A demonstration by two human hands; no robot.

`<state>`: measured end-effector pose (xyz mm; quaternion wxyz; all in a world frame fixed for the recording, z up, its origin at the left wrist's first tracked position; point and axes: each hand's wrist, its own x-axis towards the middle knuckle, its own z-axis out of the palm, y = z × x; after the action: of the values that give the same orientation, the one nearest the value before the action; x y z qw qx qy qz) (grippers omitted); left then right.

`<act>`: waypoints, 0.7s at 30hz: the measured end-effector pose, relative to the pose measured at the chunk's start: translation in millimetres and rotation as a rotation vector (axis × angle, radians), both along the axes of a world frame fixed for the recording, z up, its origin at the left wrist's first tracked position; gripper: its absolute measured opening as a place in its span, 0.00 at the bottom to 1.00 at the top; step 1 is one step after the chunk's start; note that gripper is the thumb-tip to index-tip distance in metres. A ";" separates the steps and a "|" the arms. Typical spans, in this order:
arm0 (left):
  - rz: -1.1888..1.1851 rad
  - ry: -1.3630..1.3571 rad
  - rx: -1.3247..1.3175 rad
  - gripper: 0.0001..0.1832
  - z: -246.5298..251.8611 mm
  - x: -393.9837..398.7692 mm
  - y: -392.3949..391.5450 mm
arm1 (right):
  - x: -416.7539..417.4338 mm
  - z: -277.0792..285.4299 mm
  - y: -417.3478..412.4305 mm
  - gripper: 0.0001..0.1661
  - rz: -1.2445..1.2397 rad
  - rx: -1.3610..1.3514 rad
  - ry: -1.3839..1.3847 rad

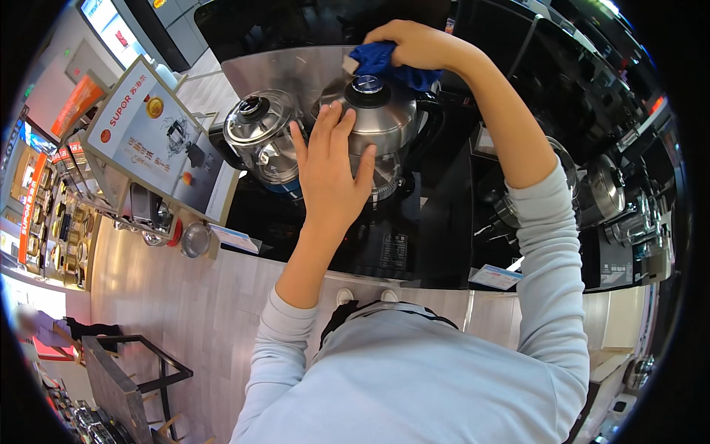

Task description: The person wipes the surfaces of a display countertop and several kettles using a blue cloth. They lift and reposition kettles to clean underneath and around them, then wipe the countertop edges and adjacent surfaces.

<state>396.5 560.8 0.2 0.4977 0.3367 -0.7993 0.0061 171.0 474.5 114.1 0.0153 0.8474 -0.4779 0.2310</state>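
Observation:
A stainless steel kettle (383,119) with a black knob and black side handle stands over a gas burner (386,175) on the black glass cooktop (333,238). My left hand (333,166), its fingers spread, lies over the kettle's near left side; whether the palm presses on it is hard to tell. Behind the kettle, my right hand (407,44) grips a bunched blue cloth (383,60). The cloth hangs down close to the kettle's far side, before an upright steel panel (266,69). A clear-lidded glass pot (266,139) with a black handle stands left of my left hand.
A framed advertising board (161,133) stands left of the cooktop. Price cards (236,240) lie along the front edge. More pots (602,191) stand to the right. Far left, a person (52,330) is beside a dark table (113,366).

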 end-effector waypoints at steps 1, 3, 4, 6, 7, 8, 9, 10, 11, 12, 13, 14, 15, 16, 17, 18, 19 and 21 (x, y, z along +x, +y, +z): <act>0.001 0.002 0.001 0.27 -0.9 0.8 -0.6 | -2.1 3.0 7.6 0.28 -0.023 0.084 -0.020; -0.003 0.008 -0.001 0.27 -1.1 0.7 -1.1 | -3.9 8.6 31.4 0.25 -0.075 0.246 -0.058; -0.006 0.011 0.005 0.27 -0.7 0.0 -1.3 | -4.5 4.9 44.3 0.23 -0.073 0.162 -0.048; -0.015 0.016 0.012 0.27 0.5 -1.6 -0.1 | -3.3 -3.2 73.0 0.22 -0.044 0.017 -0.104; -0.012 0.013 0.016 0.27 0.0 -0.7 -0.4 | 1.5 -6.7 85.8 0.24 -0.035 -0.028 -0.082; -0.007 0.010 0.020 0.27 -0.7 0.5 -0.7 | 7.3 -8.5 99.0 0.26 -0.024 -0.072 -0.061; -0.013 0.010 0.019 0.27 0.2 0.3 -0.5 | 11.9 -8.6 115.1 0.27 -0.023 -0.122 -0.037; -0.022 0.013 0.023 0.27 0.4 1.3 -0.3 | 16.0 -10.9 127.6 0.27 0.019 -0.130 -0.022; -0.029 0.015 0.027 0.27 1.2 3.1 0.2 | 20.4 -13.5 139.4 0.26 0.062 -0.138 -0.008; -0.043 0.021 0.030 0.27 2.8 3.2 1.4 | 24.5 -15.4 153.9 0.27 0.083 -0.059 -0.027; -0.064 0.020 0.038 0.27 2.3 5.0 0.3 | 30.2 -17.2 166.7 0.28 0.081 0.058 -0.001; -0.084 0.019 0.045 0.28 2.4 8.0 -2.5 | 33.6 -22.2 172.2 0.28 0.077 0.042 -0.026; -0.103 0.017 0.056 0.28 2.2 10.1 -3.7 | 35.5 -27.9 175.3 0.29 0.072 0.029 -0.053; -0.102 0.028 0.051 0.30 5.7 10.7 -3.0 | 34.9 -30.8 172.4 0.29 0.031 -0.108 -0.094; -0.106 -0.012 0.043 0.30 7.8 14.3 -5.5 | 32.6 -33.1 166.2 0.30 -0.010 -0.244 -0.135; -0.116 -0.050 0.032 0.29 11.8 18.6 -9.3 | 26.7 -34.3 161.5 0.32 -0.050 -0.342 -0.194; -0.120 -0.086 0.018 0.29 16.8 21.8 -13.1 | 24.6 -41.8 154.2 0.35 -0.137 -0.413 -0.272; -0.151 -0.077 -0.005 0.26 28.7 23.6 -18.7 | 25.2 -63.5 137.9 0.37 -0.225 -0.593 -0.320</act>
<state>420.1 542.1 28.9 0.4665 0.2735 -0.8410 -0.0164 196.2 612.4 50.6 0.2109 0.7012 -0.4768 0.4864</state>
